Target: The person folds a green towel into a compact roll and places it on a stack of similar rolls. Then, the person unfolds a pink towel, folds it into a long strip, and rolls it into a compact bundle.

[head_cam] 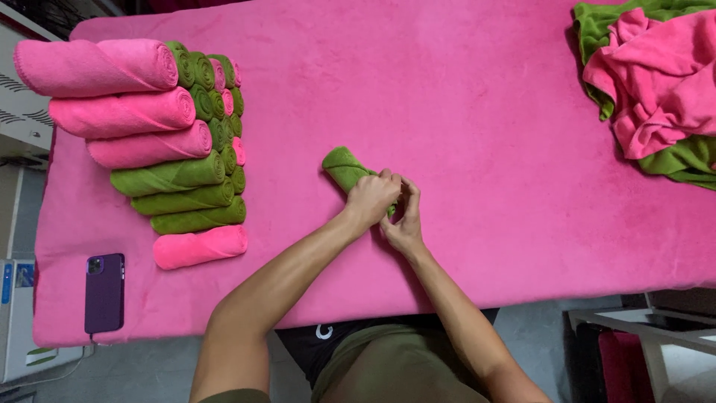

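Green towel roll, soft and light, lying mid-surface, being pinched at its near end by left hand and right hand, both grips clenching it, likely unrolling if loosened.

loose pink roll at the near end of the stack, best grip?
Take the pink roll around its middle from above, fingers spanning its short width. It lies flat with its long axis left-right, apart from the green roll behind it, and its near side is open. Both hands, left and right, are on the green towel.
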